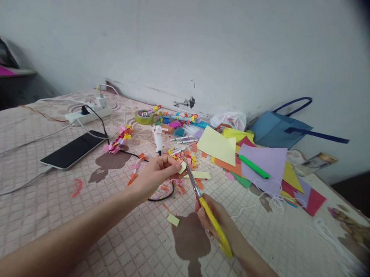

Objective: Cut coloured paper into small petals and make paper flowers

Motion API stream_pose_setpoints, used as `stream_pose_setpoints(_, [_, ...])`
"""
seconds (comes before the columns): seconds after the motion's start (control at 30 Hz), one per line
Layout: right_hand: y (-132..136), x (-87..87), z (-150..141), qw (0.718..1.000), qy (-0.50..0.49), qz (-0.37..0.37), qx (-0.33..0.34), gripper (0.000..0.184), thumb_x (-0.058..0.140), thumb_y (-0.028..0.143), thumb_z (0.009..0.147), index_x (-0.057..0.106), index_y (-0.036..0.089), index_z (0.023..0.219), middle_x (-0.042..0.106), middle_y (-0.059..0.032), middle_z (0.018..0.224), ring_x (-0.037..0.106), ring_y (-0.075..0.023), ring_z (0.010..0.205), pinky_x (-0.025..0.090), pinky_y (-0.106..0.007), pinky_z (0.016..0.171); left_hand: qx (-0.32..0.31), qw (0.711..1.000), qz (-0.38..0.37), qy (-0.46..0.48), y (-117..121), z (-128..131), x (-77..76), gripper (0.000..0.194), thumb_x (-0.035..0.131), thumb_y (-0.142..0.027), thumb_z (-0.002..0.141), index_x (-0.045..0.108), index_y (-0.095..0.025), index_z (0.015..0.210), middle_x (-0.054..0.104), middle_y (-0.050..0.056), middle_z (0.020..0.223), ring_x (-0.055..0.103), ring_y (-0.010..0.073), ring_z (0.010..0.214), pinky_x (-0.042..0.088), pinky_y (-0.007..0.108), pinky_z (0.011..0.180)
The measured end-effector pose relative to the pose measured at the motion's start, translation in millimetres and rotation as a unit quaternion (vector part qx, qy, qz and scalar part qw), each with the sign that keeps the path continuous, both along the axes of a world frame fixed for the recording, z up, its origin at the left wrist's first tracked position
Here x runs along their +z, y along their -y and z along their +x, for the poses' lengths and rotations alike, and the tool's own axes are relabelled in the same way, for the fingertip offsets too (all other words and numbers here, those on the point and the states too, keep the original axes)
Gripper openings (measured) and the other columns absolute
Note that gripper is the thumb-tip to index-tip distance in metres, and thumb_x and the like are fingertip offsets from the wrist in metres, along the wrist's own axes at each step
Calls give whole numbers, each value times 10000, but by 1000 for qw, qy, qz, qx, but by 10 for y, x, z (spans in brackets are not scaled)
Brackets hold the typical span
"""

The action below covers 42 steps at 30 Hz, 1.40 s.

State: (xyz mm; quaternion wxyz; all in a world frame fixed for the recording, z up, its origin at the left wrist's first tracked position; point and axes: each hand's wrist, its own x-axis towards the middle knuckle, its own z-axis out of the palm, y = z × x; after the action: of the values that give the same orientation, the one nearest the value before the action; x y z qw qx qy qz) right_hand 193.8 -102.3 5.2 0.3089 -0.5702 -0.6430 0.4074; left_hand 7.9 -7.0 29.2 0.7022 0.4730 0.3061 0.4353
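Between the thumb and fingers of my left hand is pinched a small pale yellow paper piece. My right hand is closed around yellow-handled scissors, their blades pointing up and away beside that piece. Whether the blades touch the paper I cannot tell. A pale yellow paper strip lies just behind the blades. Nearer to me, a small pale yellow paper rectangle rests on the patterned cloth. Colourful paper scraps are scattered behind my left hand.
A white glue gun stands behind my left hand. Coloured paper sheets and a green-handled cutter lie to the right, near white string and a blue bag. Leftward are a tablet, a power strip and cables.
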Motion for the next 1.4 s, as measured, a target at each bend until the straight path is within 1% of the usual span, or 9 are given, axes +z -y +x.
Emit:
stream_pose_setpoints(0.17, [1, 28, -16, 1000, -1, -15, -9, 398, 486, 583, 792, 404, 206, 695, 373, 55, 557, 306, -82, 475, 249, -211, 425, 4, 1000, 3, -4, 2, -2, 14, 197, 716, -291, 730, 589, -142, 708, 673, 0, 706, 635, 106, 689, 504, 244, 729])
stream_pose_setpoints(0.3, [-8, 10, -19, 1000, 8, -8, -21, 383, 492, 563, 785, 395, 208, 676, 366, 57, 547, 301, -81, 465, 241, -212, 416, 2, 1000, 7, -6, 5, -4, 13, 197, 705, -293, 739, 577, -145, 714, 678, 5, 727, 638, 107, 693, 507, 250, 737])
stream_pose_setpoints(0.43, [-10, -23, -12, 1000, 12, 7, -19, 377, 473, 554, 795, 388, 208, 671, 364, 55, 554, 317, -84, 480, 263, -210, 423, -1, 1000, 13, -10, 9, -10, 3, 184, 680, -296, 762, 574, -148, 731, 675, 8, 738, 639, 107, 701, 505, 254, 738])
stream_pose_setpoints(0.6, [9, -71, 29, 1000, 15, 3, -8, 326, 476, 506, 841, 428, 199, 741, 384, 54, 583, 323, -78, 473, 272, -204, 421, 0, 1000, 15, -13, 12, -12, 6, 179, 682, -288, 761, 575, -149, 725, 668, 6, 724, 634, 104, 691, 496, 247, 725])
stream_pose_setpoints(0.8, [4, -103, 60, 1000, 4, 13, 2, 350, 478, 528, 848, 426, 198, 745, 389, 44, 612, 334, -88, 510, 272, -211, 443, 0, 1000, 20, -13, 14, -9, 10, 169, 672, -285, 770, 576, -152, 729, 664, 5, 720, 626, 99, 675, 486, 238, 704])
stream_pose_setpoints(1.1, [15, -97, 57, 1000, 10, 0, 10, 360, 437, 548, 859, 426, 198, 778, 371, 52, 611, 321, -84, 484, 269, -214, 431, -2, 1000, 18, -11, 9, -13, 7, 172, 677, -276, 773, 572, -148, 724, 658, -5, 699, 621, 91, 663, 485, 231, 700])
stream_pose_setpoints(1.4, [-7, -50, 20, 999, 22, 14, -18, 356, 463, 532, 815, 404, 201, 695, 369, 44, 605, 316, -95, 526, 279, -227, 465, 5, 1000, 14, -12, 15, -4, 25, 174, 676, -272, 770, 568, -149, 712, 670, 9, 714, 626, 97, 669, 492, 244, 713])
